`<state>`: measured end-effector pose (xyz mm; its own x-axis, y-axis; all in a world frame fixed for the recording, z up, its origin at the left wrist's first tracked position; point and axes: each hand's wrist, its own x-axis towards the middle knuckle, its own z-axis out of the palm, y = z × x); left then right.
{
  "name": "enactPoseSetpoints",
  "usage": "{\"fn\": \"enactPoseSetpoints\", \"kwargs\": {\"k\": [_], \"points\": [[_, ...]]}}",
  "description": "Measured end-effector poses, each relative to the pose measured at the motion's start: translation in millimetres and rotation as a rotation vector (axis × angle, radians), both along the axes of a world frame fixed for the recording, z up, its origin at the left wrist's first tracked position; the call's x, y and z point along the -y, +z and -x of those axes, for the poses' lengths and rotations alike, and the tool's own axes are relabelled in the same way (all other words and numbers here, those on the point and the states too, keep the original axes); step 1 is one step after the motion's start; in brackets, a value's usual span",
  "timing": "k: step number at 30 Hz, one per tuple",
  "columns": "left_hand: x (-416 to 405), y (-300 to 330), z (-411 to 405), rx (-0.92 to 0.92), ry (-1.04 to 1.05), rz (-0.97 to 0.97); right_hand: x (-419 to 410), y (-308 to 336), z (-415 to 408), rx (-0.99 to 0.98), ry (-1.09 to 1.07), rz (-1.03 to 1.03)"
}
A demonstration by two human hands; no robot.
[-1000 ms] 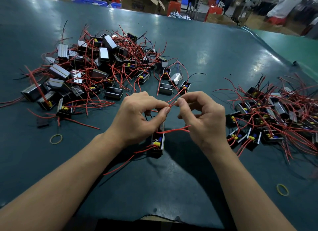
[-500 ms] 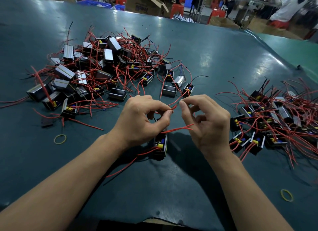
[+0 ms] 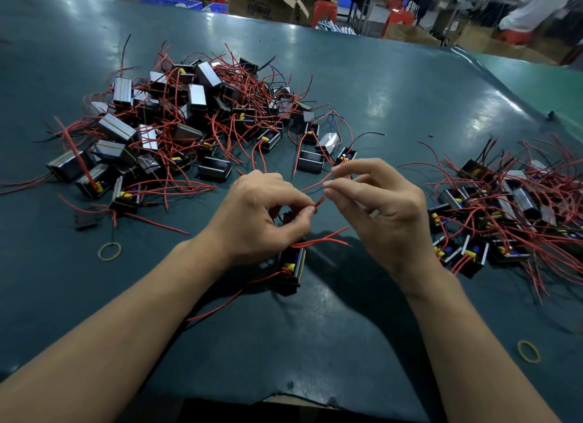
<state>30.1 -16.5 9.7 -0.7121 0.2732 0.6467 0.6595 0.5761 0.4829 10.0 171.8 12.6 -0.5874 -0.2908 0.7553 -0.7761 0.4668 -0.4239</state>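
Observation:
My left hand pinches the ends of red wires between thumb and forefinger. These wires lead down to a small black module with yellow and blue parts, which lies on the teal table just under that hand. My right hand hovers a little to the right of the pinched wire ends. Its thumb and forefinger are apart and its fingers loosely curled, gripping nothing. A red wire from the pile arcs past its forefinger tip.
A big heap of black modules with red wires covers the far left. A second heap lies at the right. Yellow rubber bands lie at the left and the near right. Boxes and stools stand beyond the table's far edge.
My right hand has let go of the wire ends and drawn slightly right. The left hand keeps its pinch on them.

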Motion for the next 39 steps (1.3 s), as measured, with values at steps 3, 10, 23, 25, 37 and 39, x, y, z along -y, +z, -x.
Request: {"fn": "enactPoseSetpoints", "kwargs": {"k": [3, 10, 23, 25, 37, 39], "points": [[0, 0, 1, 0.007, 0.019, -0.025, 3, -1, -1, -0.151, -0.092, -0.063], [3, -3, 4, -0.044, -0.018, 0.064, 2, 8, -3, 0.391, 0.102, 0.14], [2, -5, 6, -0.078, -0.055, 0.126, 6, 2, -8, 0.543, -0.089, 0.006], [3, -6, 7, -0.063, -0.04, 0.116, 10, -1, -10, 0.303, -0.166, -0.081], [2, -7, 7, -0.054, -0.044, 0.073, -13, 5, 2, 0.146, 0.063, -0.147], [2, -7, 6, -0.056, -0.053, 0.066, -13, 6, 2, 0.14, 0.068, -0.16]]}}
